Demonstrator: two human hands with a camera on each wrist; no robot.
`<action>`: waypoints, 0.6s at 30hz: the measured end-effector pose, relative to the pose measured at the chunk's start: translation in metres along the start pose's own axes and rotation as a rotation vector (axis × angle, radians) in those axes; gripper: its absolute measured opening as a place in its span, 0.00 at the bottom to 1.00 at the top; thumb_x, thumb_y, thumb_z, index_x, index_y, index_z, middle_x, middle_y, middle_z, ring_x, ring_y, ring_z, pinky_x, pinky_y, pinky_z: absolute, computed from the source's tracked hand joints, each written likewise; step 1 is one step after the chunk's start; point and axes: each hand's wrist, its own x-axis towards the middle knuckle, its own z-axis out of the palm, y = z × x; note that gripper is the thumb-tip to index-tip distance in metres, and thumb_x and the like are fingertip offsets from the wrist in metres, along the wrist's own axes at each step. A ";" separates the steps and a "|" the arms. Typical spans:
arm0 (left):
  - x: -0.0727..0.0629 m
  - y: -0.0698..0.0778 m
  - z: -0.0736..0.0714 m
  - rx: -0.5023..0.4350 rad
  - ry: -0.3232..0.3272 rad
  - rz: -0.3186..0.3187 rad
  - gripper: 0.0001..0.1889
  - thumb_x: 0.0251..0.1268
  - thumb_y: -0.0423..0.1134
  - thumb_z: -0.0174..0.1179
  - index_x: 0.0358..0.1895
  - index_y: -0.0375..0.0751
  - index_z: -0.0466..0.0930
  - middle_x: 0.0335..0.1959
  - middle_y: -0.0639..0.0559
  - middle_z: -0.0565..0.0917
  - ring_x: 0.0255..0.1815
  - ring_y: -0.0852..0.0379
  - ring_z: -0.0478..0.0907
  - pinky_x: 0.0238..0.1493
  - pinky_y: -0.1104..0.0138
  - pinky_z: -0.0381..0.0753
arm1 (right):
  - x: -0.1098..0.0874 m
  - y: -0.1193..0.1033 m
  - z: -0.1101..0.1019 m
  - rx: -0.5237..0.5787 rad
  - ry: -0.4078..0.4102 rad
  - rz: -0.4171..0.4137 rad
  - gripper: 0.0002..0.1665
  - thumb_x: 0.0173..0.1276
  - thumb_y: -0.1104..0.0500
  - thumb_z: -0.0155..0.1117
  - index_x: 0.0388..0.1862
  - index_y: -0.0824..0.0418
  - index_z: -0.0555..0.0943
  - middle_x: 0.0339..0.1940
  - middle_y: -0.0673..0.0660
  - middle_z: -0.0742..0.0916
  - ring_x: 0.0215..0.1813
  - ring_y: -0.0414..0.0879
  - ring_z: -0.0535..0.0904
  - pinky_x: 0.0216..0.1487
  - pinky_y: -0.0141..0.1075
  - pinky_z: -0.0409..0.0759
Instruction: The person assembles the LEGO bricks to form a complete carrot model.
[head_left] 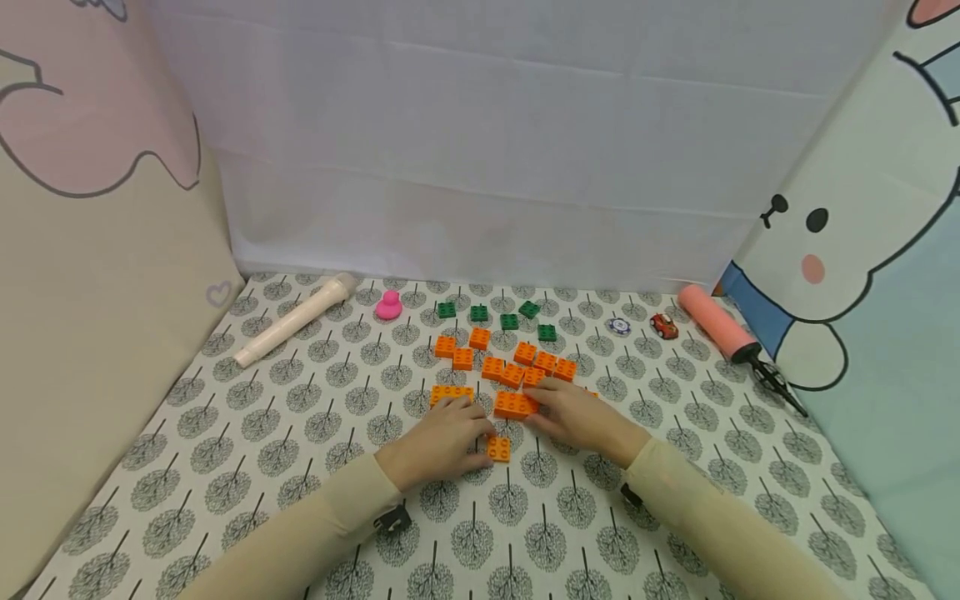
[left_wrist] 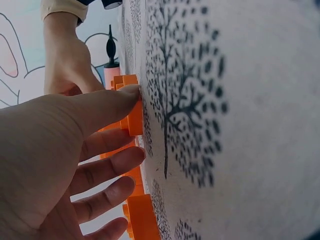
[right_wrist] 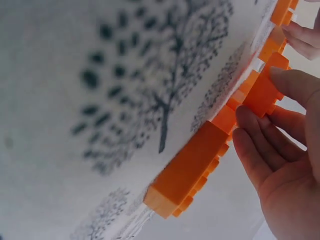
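My left hand [head_left: 444, 442] pinches a small square orange toy brick [head_left: 498, 449] between thumb and index finger at the table's middle. In the left wrist view that brick [left_wrist: 134, 117] stands partly behind the thumb, the other fingers spread loosely. Just beyond, my right hand [head_left: 573, 414] holds a longer orange brick [head_left: 513, 406] by its right end; the right wrist view shows thumb and fingertips on this brick [right_wrist: 266, 87]. Another long orange brick [head_left: 452, 393] lies past the left fingers. One more long brick [right_wrist: 187, 172] lies beside the right hand, mostly hidden from the head view.
Several small orange bricks [head_left: 462, 358] lie behind the hands, with several green bricks [head_left: 509, 322] farther back. Around them are a pink toy [head_left: 388, 306], a pale tube [head_left: 296, 319], a poker chip [head_left: 618, 326], a red toy car [head_left: 663, 326] and a pink hand pump [head_left: 718, 322].
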 end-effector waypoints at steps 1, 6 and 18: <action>0.000 0.000 0.000 -0.003 -0.002 0.000 0.21 0.61 0.58 0.66 0.52 0.52 0.84 0.50 0.57 0.83 0.55 0.54 0.75 0.62 0.53 0.73 | -0.002 -0.001 -0.001 0.003 0.007 -0.006 0.27 0.70 0.52 0.66 0.64 0.64 0.78 0.58 0.61 0.83 0.57 0.55 0.81 0.60 0.48 0.80; 0.001 0.002 0.000 -0.014 -0.019 -0.014 0.21 0.61 0.58 0.66 0.52 0.52 0.84 0.49 0.58 0.83 0.54 0.55 0.75 0.61 0.55 0.73 | -0.011 -0.002 -0.005 -0.002 0.043 -0.045 0.26 0.70 0.53 0.66 0.63 0.65 0.79 0.58 0.62 0.83 0.54 0.55 0.82 0.56 0.47 0.81; 0.000 0.001 -0.001 -0.043 -0.033 -0.038 0.20 0.62 0.57 0.66 0.52 0.51 0.84 0.49 0.58 0.82 0.54 0.54 0.75 0.58 0.55 0.74 | -0.036 -0.013 -0.006 0.015 0.025 -0.083 0.25 0.69 0.55 0.66 0.63 0.62 0.80 0.55 0.58 0.84 0.53 0.50 0.82 0.54 0.44 0.83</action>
